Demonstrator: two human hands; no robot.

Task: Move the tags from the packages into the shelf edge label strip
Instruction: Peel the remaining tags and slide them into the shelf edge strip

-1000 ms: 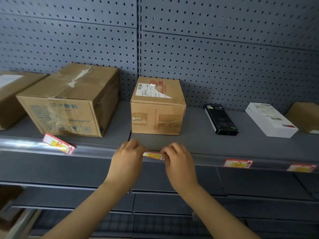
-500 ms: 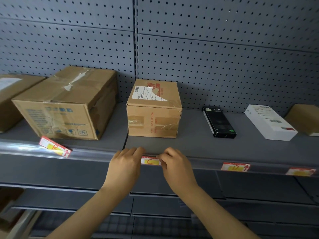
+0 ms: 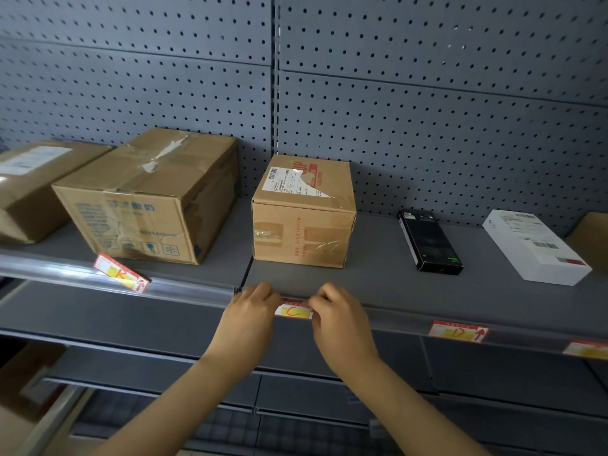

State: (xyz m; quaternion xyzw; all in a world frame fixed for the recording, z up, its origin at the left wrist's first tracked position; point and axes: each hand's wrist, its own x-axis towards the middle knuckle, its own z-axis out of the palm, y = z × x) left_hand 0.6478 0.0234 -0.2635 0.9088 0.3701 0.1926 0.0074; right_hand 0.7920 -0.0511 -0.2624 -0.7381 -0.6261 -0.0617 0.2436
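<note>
A red and yellow tag marked C sits at the shelf edge label strip, just below the small cardboard box. My left hand pinches the tag's left end and my right hand pinches its right end. Another tag marked K lies tilted on the clear strip in front of the large cardboard box. Two more tags, one and another, sit flat in the strip to the right.
On the grey shelf also stand a cardboard box at the far left, a black flat box, a white flat box and a brown box at the right edge. Pegboard wall behind. Lower shelves show below.
The tag marked C went from slightly tilted between my fingers to level against the label strip. Both hands stayed on its ends and crept up to the strip.
</note>
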